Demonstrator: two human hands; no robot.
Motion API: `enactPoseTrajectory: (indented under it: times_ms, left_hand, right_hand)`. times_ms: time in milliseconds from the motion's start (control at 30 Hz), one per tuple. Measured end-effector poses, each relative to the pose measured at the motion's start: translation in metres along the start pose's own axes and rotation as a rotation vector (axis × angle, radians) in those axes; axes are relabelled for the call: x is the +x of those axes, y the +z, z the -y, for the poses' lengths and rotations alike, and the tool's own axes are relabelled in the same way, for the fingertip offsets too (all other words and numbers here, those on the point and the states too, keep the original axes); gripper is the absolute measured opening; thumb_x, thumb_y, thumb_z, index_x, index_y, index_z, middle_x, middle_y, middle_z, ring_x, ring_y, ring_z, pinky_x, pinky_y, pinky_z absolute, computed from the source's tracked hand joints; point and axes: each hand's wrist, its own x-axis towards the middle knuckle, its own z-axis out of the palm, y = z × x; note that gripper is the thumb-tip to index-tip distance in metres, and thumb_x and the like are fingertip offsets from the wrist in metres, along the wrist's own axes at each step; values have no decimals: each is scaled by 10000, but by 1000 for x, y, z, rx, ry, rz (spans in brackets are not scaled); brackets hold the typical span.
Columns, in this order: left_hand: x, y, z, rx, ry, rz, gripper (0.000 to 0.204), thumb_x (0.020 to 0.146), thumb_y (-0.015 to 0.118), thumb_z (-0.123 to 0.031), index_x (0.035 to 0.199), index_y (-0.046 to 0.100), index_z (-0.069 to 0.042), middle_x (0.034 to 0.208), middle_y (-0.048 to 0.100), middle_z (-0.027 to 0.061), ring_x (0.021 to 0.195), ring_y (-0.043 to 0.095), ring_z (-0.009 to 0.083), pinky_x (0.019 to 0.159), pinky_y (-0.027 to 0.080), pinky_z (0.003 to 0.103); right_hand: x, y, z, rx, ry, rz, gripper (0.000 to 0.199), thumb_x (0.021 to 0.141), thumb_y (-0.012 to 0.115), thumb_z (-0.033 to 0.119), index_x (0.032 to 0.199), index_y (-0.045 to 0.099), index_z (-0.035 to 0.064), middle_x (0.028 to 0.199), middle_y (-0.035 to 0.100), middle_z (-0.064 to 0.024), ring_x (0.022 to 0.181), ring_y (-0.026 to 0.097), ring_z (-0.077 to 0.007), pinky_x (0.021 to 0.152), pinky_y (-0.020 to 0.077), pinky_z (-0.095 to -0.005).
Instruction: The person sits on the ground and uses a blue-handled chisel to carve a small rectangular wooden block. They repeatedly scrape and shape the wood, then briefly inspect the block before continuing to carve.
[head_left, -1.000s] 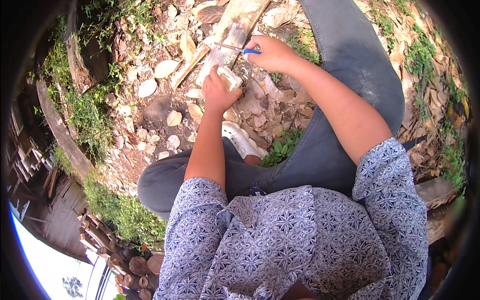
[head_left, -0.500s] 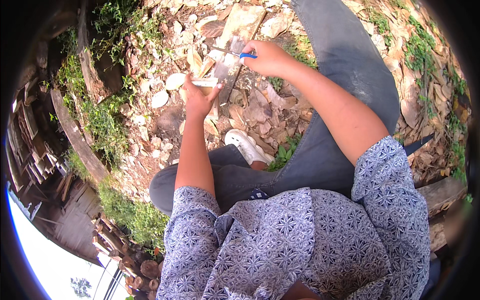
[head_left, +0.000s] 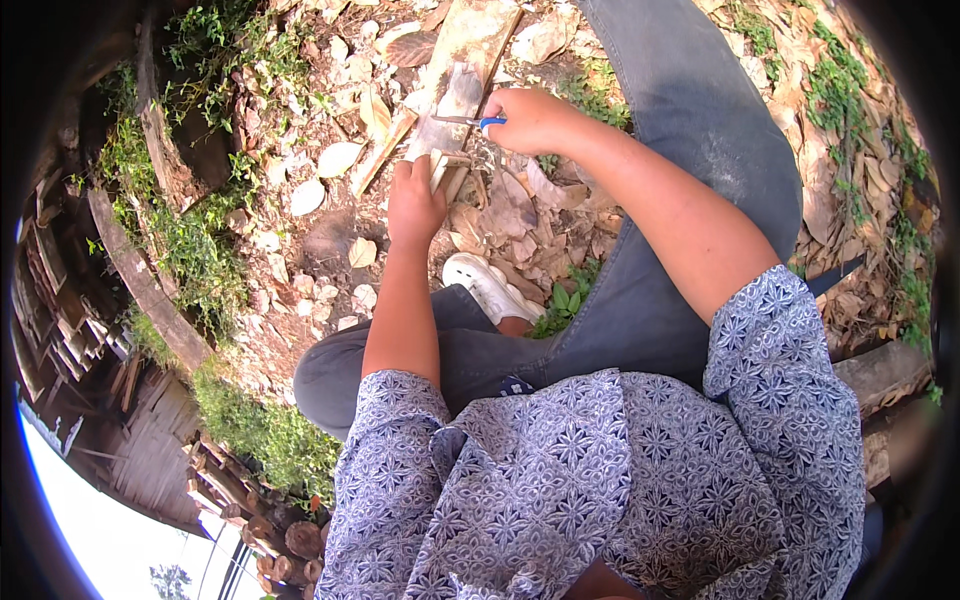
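Observation:
My left hand (head_left: 415, 210) is closed around a small pale piece of wood (head_left: 453, 162), its end showing past my fingers. It is at the near end of a weathered wooden board (head_left: 478, 35) lying on the ground; I cannot tell whether the piece touches it. My right hand (head_left: 532, 122) grips a blue-handled tool (head_left: 491, 122) with a thin metal blade, which points left across the board, just beyond the left hand. Whether it is a knife or another tool is too small to tell. A narrow wood strip (head_left: 384, 153) lies left of the board.
Dry leaves (head_left: 520, 215) cover the ground around my white shoe (head_left: 490, 288) and bent legs in dark trousers (head_left: 690, 200). Old logs (head_left: 150, 270) and green plants (head_left: 265, 430) lie along the left. Stacked round logs (head_left: 290, 545) stand at the lower left.
My left hand has moved right and turned, bringing the wood piece nearer the board's end. The right hand has shifted slightly down, and the blade now lies more level.

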Motion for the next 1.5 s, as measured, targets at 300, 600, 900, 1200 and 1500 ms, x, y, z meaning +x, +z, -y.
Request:
enactPoseTrajectory:
  times_ms: [300, 600, 900, 1200, 1500]
  left_hand:
    - [10, -22, -13, 64, -12, -115, 461, 756, 725, -83, 1183, 555, -66, 1082, 565, 182, 987, 606, 414, 850, 516, 500]
    - [6, 9, -8, 106, -146, -116, 427, 745, 766, -82, 1120, 563, -81, 1083, 597, 157, 1027, 617, 387, 867, 527, 474]
    - [-4, 22, -15, 208, -176, -127, 406, 731, 753, -90, 1085, 553, -96, 1038, 568, 134, 999, 611, 370, 816, 542, 477]
    - [-10, 37, -11, 243, -97, -215, 334, 728, 742, -93, 1018, 582, -141, 978, 560, 80, 917, 610, 308, 749, 542, 426]
    - [-7, 27, -10, 163, -121, -191, 225, 823, 670, -115, 1015, 566, -171, 964, 564, 75, 893, 625, 292, 731, 542, 432]
  right_hand:
    - [9, 4, -7, -45, -15, -54, 270, 830, 600, 167, 1051, 709, 57, 763, 723, -111, 671, 713, -248, 668, 563, -391]
    - [-6, -6, -3, -165, 84, 103, 368, 803, 614, 162, 1148, 732, 109, 1057, 748, -137, 987, 719, -275, 849, 563, -390]
    - [4, 8, 4, -180, 58, 56, 316, 817, 674, 253, 1093, 752, 119, 998, 753, -119, 930, 725, -268, 826, 567, -396]
    - [12, 7, 11, -316, -40, 70, 291, 896, 696, 302, 1100, 745, 100, 971, 741, -149, 921, 709, -294, 833, 544, -426]
    - [28, 11, 55, -544, -27, 139, 240, 879, 695, 253, 1045, 731, 83, 1018, 737, -151, 959, 709, -305, 864, 547, -428]
